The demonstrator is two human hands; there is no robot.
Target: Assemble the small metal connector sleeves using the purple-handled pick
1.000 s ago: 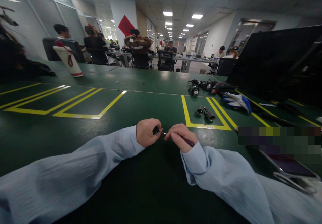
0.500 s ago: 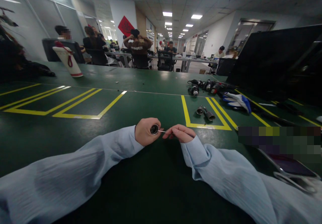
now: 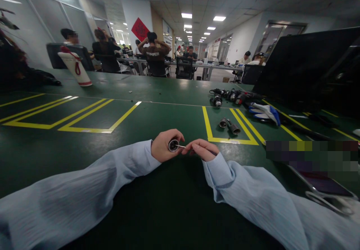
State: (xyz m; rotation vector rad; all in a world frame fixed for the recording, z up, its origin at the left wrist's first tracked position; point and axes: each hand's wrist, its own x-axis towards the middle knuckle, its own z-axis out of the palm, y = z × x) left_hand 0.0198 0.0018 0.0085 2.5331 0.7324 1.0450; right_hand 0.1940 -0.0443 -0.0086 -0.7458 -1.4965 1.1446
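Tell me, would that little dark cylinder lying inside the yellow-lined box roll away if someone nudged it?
Probably. The cylinder lies on its side on the smooth green table, so a sideways push would likely set it rolling. It looks metallic, so it is probably stiff and heavy for its size. Its neighbour lies close and might stop it.

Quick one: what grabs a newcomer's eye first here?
The two hands meeting at the near middle of the green table: the left hand grips a small round metal part, and the right hand pinches a thin tool whose tip is at the part's open end. Beyond them to the right, loose metal pieces lie in a yellow-taped box, with a blue and white glove to its right.
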